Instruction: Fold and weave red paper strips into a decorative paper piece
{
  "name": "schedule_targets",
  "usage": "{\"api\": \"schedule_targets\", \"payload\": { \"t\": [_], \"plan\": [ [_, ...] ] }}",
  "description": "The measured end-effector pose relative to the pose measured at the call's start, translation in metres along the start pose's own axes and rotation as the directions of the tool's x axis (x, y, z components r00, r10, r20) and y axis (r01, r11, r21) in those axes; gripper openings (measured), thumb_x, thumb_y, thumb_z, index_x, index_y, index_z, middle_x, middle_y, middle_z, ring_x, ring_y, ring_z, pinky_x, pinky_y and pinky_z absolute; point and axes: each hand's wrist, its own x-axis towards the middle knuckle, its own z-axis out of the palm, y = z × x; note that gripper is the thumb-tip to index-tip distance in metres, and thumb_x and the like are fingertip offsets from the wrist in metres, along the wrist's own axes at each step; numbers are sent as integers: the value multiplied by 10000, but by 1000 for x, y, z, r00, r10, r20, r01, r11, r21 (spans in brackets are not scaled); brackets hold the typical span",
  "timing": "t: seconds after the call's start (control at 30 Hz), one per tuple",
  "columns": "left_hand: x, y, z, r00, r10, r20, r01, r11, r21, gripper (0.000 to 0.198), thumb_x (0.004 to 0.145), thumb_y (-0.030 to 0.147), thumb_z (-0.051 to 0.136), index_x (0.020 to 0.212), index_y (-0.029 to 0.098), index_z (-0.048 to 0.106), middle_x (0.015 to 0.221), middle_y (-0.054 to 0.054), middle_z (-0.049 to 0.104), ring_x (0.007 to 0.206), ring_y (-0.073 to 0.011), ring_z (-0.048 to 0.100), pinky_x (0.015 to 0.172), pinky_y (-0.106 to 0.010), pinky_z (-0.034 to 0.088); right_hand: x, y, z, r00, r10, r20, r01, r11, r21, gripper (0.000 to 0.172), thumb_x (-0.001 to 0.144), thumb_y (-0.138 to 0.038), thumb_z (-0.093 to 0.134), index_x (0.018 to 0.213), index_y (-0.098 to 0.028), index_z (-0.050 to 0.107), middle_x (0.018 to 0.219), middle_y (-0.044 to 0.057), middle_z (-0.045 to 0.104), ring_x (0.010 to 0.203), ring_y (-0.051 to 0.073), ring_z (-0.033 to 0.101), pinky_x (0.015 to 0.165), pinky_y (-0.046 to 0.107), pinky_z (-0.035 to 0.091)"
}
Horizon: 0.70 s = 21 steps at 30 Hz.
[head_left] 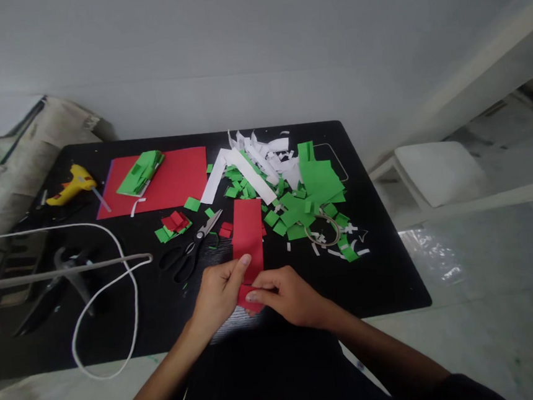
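A long red paper strip [248, 226] is held between both hands near the table's front edge. My left hand [218, 291] is closed on it, the thumb lying along its left side. Fingers of my right hand [288, 296] pinch the strip's near end, where a red portion appears folded or torn across. Black-handled scissors [191, 247] lie left of the strip with blades partly apart. Small red paper pieces [226, 229] rest beside the strip, and a little stack of red pieces [176, 221] sits on green ones farther left.
Green paper scraps [321, 179] and white paper strips [254, 170] are heaped behind and right. A tape ring [324, 229] lies among them. At the left are a red sheet [180, 176] bearing folded green paper [141, 172], a yellow glue gun [73, 186] and a looping white cable [134, 286].
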Motion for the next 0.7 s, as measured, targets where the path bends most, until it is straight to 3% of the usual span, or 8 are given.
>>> {"api": "schedule_targets", "payload": {
  "t": [0.27,0.5,0.63,0.7],
  "plan": [
    [-2,5,10,985,-143,98,163,956,-243,752,763,850,642,498,216,338,481,66,272,471,-72,239,452,-231,242,-4,-5,3,1000,-23,15,22,999,47,304,910,-275,723,638,-169,637,608,-47,589,589,99,468,601,241,363],
    [-7,6,16,944,-268,194,321,883,-343,703,736,882,629,567,244,387,451,63,376,348,-112,398,346,-250,353,-3,-6,4,999,24,48,-27,997,72,248,916,-244,708,682,-171,674,679,-1,724,619,122,592,613,244,424],
    [-3,5,12,956,-239,172,284,905,-317,701,780,873,593,562,241,381,445,64,364,363,-101,368,367,-236,314,-1,-5,4,998,42,48,-49,988,147,259,921,-305,728,700,-172,700,710,18,765,646,142,666,639,252,493],
    [0,6,7,969,-191,155,228,935,-272,708,794,843,618,538,223,391,456,63,353,414,-86,329,419,-229,290,0,-3,2,990,85,113,-112,959,261,288,917,-391,747,741,-165,725,727,28,776,676,159,711,672,265,550]
  ]
}}
